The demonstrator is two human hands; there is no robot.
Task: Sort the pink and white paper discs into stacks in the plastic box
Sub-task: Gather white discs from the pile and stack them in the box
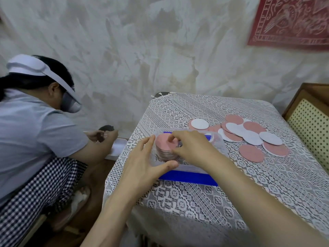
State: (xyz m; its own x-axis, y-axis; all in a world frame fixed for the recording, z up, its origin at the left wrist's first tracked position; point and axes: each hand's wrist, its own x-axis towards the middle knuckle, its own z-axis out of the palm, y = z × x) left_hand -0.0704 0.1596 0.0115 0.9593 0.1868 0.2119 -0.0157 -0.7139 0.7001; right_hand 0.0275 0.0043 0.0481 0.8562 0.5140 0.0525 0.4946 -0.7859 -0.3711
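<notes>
A clear plastic box (pixel 216 139) with blue latches stands on the lace-covered table. Inside its left end is a stack of pink discs (pixel 164 147). My left hand (pixel 144 164) grips the box's left near corner, thumb along the front rim, fingers on the left wall. My right hand (pixel 192 147) reaches over the box with its fingertips on top of the pink stack, pinching the top disc. A white disc (pixel 208 136) stands on edge in the right part of the box. Loose pink and white discs (pixel 249 133) lie scattered on the table to the right of the box.
The table (pixel 231 184) has a white lace cloth. Another person (pixel 35 132) in a grey shirt and checked apron crouches at left, handling dark pieces over a white tray (pixel 117 147). A wooden chair (pixel 309 125) stands at the right. A wall is close behind.
</notes>
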